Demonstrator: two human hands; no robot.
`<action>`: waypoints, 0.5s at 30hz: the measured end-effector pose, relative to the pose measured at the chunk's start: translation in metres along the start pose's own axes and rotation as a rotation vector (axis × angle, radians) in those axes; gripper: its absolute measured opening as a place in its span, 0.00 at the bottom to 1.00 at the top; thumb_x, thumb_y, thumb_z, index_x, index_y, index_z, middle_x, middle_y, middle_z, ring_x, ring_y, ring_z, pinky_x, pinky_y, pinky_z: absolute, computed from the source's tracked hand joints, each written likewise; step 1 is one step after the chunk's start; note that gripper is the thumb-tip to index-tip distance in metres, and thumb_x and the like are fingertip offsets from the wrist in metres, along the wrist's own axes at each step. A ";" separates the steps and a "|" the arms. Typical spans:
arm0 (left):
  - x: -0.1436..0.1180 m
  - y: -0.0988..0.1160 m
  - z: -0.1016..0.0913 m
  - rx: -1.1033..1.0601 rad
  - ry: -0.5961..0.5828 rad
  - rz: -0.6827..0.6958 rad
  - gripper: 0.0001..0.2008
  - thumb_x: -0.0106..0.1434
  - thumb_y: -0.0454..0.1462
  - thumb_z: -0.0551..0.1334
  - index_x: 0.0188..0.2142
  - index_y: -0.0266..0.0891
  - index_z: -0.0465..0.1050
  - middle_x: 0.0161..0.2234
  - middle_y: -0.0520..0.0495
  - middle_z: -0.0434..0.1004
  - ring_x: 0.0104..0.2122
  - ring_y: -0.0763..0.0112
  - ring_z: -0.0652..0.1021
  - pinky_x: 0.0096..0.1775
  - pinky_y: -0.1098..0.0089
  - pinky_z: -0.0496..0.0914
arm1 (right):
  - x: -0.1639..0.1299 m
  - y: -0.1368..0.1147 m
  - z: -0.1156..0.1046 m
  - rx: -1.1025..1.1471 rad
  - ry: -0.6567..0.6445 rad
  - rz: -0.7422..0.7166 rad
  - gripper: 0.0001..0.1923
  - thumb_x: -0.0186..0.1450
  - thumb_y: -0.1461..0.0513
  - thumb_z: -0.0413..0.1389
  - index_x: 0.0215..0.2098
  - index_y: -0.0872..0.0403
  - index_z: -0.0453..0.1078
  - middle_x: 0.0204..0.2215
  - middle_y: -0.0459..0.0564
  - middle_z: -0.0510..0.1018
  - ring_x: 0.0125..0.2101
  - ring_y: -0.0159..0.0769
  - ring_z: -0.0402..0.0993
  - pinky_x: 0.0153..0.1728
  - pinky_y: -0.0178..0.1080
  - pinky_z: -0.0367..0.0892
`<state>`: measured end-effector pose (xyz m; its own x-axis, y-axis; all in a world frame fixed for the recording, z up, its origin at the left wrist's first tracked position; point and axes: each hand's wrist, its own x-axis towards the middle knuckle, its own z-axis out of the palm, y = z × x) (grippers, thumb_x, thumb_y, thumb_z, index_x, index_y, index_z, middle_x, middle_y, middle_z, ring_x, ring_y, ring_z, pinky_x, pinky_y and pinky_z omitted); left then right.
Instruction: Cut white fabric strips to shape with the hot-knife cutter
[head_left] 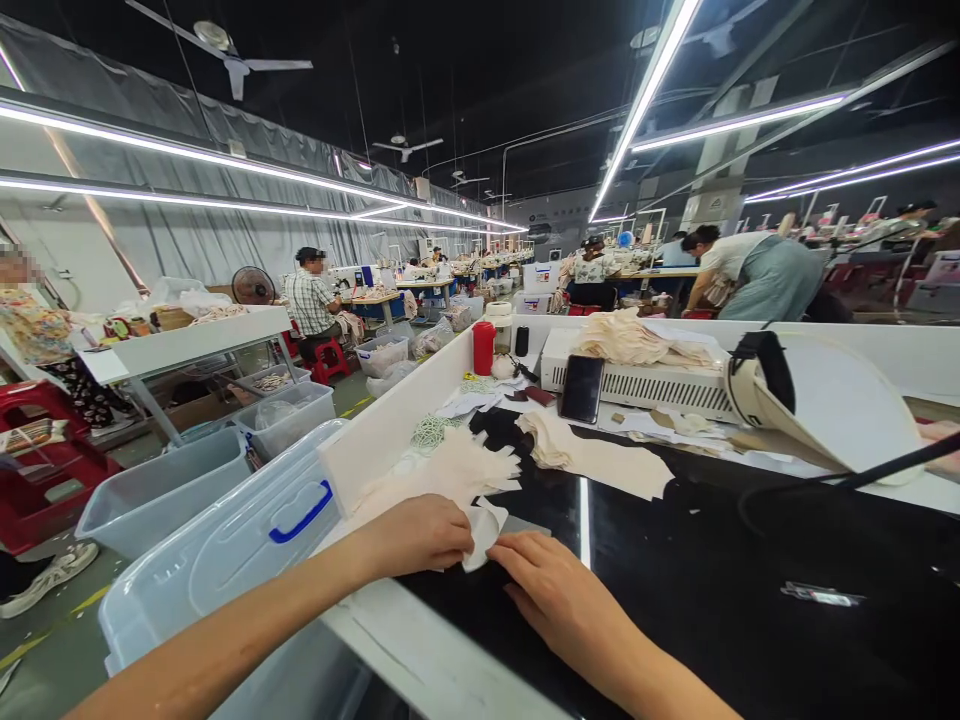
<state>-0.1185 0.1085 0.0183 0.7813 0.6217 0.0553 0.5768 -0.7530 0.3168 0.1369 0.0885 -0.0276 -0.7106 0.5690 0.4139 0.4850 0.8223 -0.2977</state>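
1. Pinching a small white fabric piece (481,535), the left hand (420,538) sits low in the frame's centre, fingers closed on the piece's left edge.
2. The right hand (551,580) lies flat just beside it, fingertips pressing the same piece onto the black counter (712,580).
3. A loose heap of cream cut pieces (450,470) lies just above the hands.
4. Risk, as I judge it: the thin piece could crease or slide on the glossy surface if either hand pulls unevenly, and a sweeping forearm could drag the heap off the counter edge into the clear bin (240,545) at lower left.
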 end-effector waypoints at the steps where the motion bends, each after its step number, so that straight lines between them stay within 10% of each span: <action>1: 0.000 0.001 0.003 -0.010 0.014 -0.011 0.07 0.68 0.28 0.62 0.36 0.40 0.77 0.41 0.44 0.82 0.43 0.59 0.79 0.50 0.63 0.68 | 0.000 -0.001 0.002 0.002 -0.002 0.010 0.28 0.62 0.77 0.57 0.57 0.51 0.73 0.53 0.54 0.82 0.51 0.51 0.80 0.52 0.55 0.78; 7: -0.002 0.021 0.009 -0.186 0.137 -0.120 0.04 0.66 0.32 0.61 0.36 0.40 0.75 0.38 0.47 0.80 0.41 0.62 0.78 0.48 0.66 0.68 | -0.001 -0.004 0.001 0.080 0.028 0.131 0.30 0.63 0.71 0.63 0.62 0.53 0.70 0.59 0.59 0.77 0.59 0.51 0.74 0.61 0.53 0.72; 11: -0.001 0.050 0.007 -0.421 0.191 -0.211 0.04 0.64 0.36 0.62 0.38 0.41 0.75 0.35 0.52 0.78 0.37 0.69 0.77 0.42 0.72 0.68 | -0.002 -0.007 -0.008 0.455 -0.013 0.297 0.08 0.68 0.57 0.61 0.38 0.53 0.78 0.42 0.53 0.82 0.45 0.46 0.78 0.50 0.45 0.73; 15: 0.008 0.074 0.014 -0.658 0.245 -0.323 0.12 0.71 0.44 0.54 0.39 0.39 0.70 0.31 0.52 0.71 0.30 0.73 0.71 0.33 0.74 0.66 | -0.008 -0.014 -0.019 0.838 -0.096 0.458 0.26 0.66 0.40 0.59 0.33 0.55 0.78 0.28 0.47 0.77 0.32 0.39 0.72 0.35 0.38 0.69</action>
<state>-0.0666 0.0547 0.0289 0.4793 0.8763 0.0483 0.4468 -0.2909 0.8460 0.1448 0.0725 -0.0103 -0.5993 0.7993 0.0434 0.2306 0.2243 -0.9468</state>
